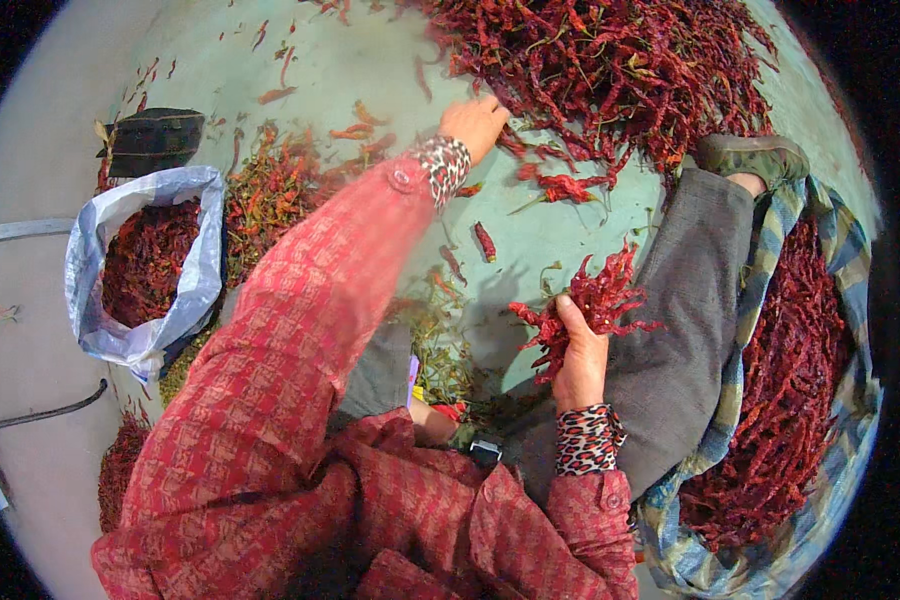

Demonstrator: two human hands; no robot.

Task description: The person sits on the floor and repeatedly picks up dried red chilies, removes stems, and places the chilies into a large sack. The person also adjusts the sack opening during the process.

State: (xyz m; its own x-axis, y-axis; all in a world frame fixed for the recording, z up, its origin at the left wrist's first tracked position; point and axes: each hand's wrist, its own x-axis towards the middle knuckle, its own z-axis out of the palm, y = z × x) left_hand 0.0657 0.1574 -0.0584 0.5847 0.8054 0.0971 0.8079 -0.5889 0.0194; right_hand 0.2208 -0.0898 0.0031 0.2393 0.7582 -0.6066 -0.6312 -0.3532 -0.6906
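My left hand (476,126) is stretched forward at the near left edge of a large heap of dried red chillies (607,67). Its fingers are curled and slightly blurred, so whether they hold a chilli cannot be made out. My right hand (581,367) grips a bunch of dried red chillies (604,296) above my grey-trousered leg, thumb on top. Between the hands, loose chillies (484,241) and a small cluster with stems (566,187) lie on the pale green floor sheet.
At right, beside my leg (671,322), a striped cloth sack (727,420) holds many chillies. A white plastic sack (82,300) with darker chillies stands at left, near a dark flat piece (154,141). Orange-red chillies and stems (274,187) lie between it and my left sleeve. Green stem scraps (442,352) lie before me.
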